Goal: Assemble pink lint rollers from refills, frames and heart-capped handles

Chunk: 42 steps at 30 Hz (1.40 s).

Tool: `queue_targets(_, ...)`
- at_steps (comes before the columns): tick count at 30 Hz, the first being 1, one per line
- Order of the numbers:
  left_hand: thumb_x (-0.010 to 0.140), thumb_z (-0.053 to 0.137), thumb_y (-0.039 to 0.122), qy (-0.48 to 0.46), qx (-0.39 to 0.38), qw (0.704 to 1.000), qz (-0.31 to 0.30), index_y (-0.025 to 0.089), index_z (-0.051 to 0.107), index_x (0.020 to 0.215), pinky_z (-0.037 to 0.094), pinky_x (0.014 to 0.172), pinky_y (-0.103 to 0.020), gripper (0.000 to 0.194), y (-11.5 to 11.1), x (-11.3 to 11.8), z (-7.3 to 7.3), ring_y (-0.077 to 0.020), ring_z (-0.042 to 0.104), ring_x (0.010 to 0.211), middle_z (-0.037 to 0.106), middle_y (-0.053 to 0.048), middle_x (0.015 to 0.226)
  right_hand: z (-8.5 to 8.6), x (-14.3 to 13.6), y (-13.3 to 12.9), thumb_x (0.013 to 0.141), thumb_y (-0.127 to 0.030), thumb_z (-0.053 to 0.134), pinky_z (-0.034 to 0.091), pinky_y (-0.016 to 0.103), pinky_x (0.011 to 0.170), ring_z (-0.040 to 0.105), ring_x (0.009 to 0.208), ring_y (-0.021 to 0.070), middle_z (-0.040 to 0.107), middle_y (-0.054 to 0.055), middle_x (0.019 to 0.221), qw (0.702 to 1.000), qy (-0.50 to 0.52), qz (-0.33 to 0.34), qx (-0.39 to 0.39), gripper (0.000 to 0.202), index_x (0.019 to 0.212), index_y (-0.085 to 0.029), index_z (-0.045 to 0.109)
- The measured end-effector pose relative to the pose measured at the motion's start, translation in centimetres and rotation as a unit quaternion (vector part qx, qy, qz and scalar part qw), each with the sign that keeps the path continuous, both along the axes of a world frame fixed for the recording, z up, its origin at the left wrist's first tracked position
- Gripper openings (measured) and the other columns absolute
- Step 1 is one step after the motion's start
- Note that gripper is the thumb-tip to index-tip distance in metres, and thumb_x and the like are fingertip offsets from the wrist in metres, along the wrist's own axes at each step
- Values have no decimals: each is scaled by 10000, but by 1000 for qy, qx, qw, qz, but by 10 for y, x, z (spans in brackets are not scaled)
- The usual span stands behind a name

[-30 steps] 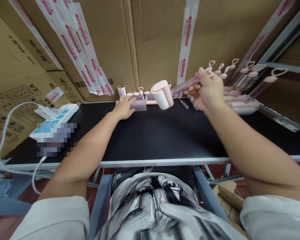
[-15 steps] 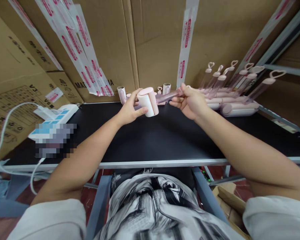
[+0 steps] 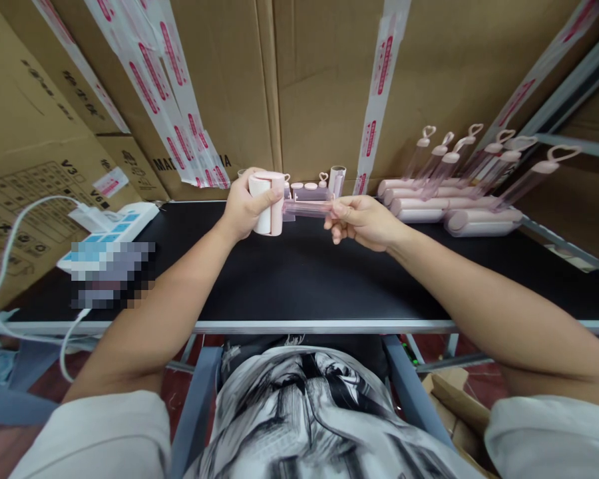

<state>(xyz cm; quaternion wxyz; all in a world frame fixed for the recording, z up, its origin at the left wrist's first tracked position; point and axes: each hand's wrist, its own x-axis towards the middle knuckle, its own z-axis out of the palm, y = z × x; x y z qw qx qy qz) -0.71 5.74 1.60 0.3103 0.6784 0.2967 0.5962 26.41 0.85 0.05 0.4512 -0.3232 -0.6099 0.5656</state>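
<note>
My left hand [image 3: 239,209] is wrapped round the pink-and-white head of a lint roller [image 3: 276,218], its thumb across the front. The head stands roughly upright, and its clear pink handle [image 3: 307,209] runs sideways to the right. My right hand [image 3: 367,223] pinches the far end of that handle between thumb and fingers; the tip is hidden there. Both hands are above the black tabletop [image 3: 299,279]. Behind the held roller are more pink parts [image 3: 312,191] and a white-and-pink tube piece [image 3: 336,179] at the table's back.
Several similar lint rollers [image 3: 419,211] lie at the back right, handles tilted up with heart-shaped loops. A white power strip [image 3: 114,236] with a cable sits at the left, by a blurred-out object [image 3: 112,273]. Taped cardboard boxes [image 3: 319,86] stand behind the table.
Both hands have moved left with the lint roller. It has turned so that its handle, which slanted up to the right, is now nearly level.
</note>
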Motion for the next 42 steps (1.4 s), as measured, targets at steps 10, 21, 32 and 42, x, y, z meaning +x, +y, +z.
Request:
queue_targets(10, 823, 842, 649, -191, -27, 979, 61, 261, 596, 1047, 649, 797, -393, 511, 17, -4, 16, -233, 752, 803, 641, 3, 797, 5, 11, 4, 876, -575, 863, 582, 348, 648, 715, 703, 215, 734, 13, 870, 913, -51, -288, 284, 407, 1126, -312, 679)
queue_targets(21, 798, 855, 634, -247, -21, 963, 101, 258, 582, 950, 653, 832, -390, 489, 39, -25, 17, -259, 773, 918, 631, 0, 786, 20, -61, 105, 810, -350, 916, 406, 328, 712, 617, 761, 192, 697, 33, 774, 856, -408, -189, 255, 283, 763, -198, 682)
queue_targets(32, 925, 813, 462, -217, -115, 969, 16, 232, 645, 1110, 657, 752, -399, 339, 25, -23, 25, -213, 741, 722, 629, 18, 750, 18, -72, 115, 821, -288, 862, 522, 378, 863, 713, 973, 290, 796, 128, 1010, 843, -428, -194, 263, 215, 982, -185, 763)
queue_targets(42, 755, 926, 434, 226, -254, 907, -249, 188, 689, 912, 497, 639, -300, 376, -32, 15, 11, -159, 648, 705, 734, -31, 845, 11, -31, 7, 773, -685, 928, 556, 225, 490, 670, 608, 139, 700, 4, 746, 990, -118, 8, 72, 546, 966, -212, 733)
